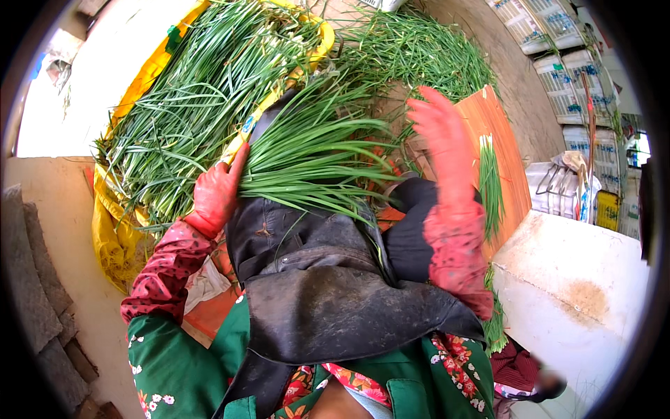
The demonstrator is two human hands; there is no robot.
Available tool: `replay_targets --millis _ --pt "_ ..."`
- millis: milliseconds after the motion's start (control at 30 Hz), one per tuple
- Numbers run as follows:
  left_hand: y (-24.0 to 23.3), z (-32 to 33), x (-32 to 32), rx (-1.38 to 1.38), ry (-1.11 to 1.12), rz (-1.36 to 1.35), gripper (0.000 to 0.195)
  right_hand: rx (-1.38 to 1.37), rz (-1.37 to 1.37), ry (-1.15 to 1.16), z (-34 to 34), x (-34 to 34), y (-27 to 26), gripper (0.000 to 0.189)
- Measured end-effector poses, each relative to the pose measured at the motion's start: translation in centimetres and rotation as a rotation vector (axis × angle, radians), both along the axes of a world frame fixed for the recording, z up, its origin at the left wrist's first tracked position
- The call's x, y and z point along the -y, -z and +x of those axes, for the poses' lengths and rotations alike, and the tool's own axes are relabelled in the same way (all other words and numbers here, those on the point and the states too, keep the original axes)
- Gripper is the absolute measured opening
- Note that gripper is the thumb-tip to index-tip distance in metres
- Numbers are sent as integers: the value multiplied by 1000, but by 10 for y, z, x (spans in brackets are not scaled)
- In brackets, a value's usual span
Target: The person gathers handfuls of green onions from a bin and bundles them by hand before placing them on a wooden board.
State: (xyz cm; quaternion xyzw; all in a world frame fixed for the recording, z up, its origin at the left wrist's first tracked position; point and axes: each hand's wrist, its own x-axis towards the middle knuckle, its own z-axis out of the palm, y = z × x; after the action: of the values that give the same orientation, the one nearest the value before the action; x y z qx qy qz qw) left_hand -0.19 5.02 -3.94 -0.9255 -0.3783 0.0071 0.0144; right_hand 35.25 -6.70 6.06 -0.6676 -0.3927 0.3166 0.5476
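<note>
In a red rubber glove, my left hand (217,191) grips a bunch of long green garlic chives (314,162) at its base. The leaves fan out to the right across my lap, over a black apron (324,309). My right hand (437,123), also gloved in red, is raised with its fingers apart and nothing in it. Just right of it, a small bunch of chives (489,183) with pale ends lies on an orange-brown wooden board (513,162). A large pile of chives (199,105) fills the yellow sheet-lined holder (141,78) beyond my left hand.
Loose green leaves (419,52) cover the floor ahead. Wrapped bundles bearing print (560,89) are stacked at the far right, above a white box (570,272). More chives (494,319) lie by my right elbow, near another person (523,372). Grey slabs (31,272) lie at left.
</note>
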Motion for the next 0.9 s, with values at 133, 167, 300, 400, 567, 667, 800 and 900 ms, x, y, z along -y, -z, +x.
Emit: replay_targets --millis 133,167,300,400,567,667,800,900 --pt "-25 15 -4 5 104 54 73 829 118 -589 -116 -40 -1 88" --pt "-25 18 -7 26 158 72 71 934 103 -629 -134 -45 10 93" --pt "-52 19 -10 181 340 181 60 771 -139 -835 -139 -59 4 104" --pt "-68 30 -3 201 314 82 60 695 -193 -763 -125 -36 1 94" --pt "-62 67 6 230 492 90 54 442 -554 -620 -107 2 6 56" --pt "-50 84 0 362 364 87 40 580 -704 -498 -82 27 -23 37" --pt "-40 92 -31 1062 -143 -757 14 789 -737 -286 -47 73 -47 36" --pt "-42 116 -5 928 -172 -1442 22 804 -780 -132 -38 98 -56 36"
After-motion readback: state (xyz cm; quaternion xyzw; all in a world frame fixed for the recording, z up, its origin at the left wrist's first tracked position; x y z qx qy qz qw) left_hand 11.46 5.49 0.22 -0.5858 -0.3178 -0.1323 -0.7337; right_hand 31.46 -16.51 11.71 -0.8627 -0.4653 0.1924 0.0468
